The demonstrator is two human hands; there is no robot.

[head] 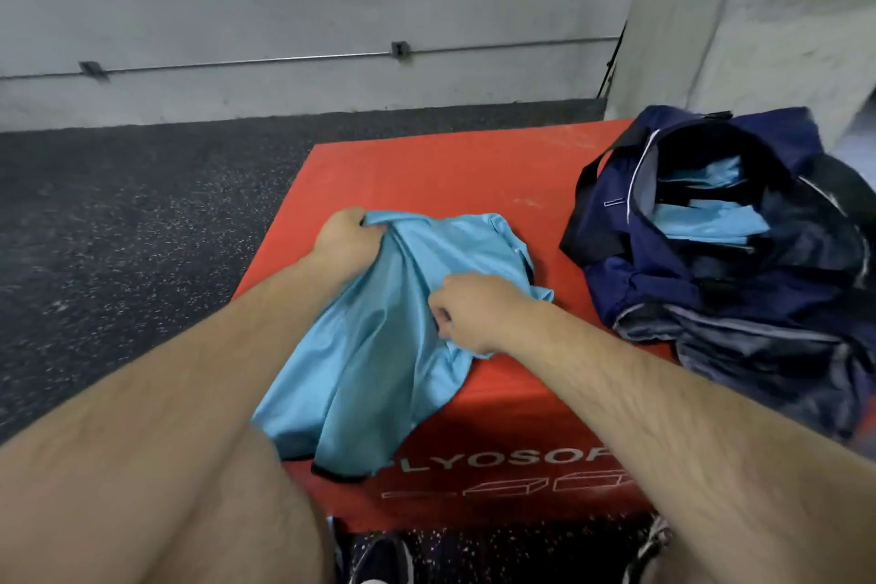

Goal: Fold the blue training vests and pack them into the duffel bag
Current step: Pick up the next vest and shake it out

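A light blue training vest (379, 346) lies crumpled on a red soft box (450, 175), with its lower part hanging over the box's front edge. My left hand (346, 237) grips the vest's far left edge in a fist. My right hand (474, 313) pinches the cloth near its middle right side. At the right of the box sits an open navy duffel bag (711, 261). Folded blue vests (711, 218) lie inside it.
The red box stands on dark speckled rubber flooring (118, 228). A grey wall (332, 5) with a thin conduit runs behind, and a concrete pillar (734, 14) rises behind the bag. My knee and shoes show at the bottom edge.
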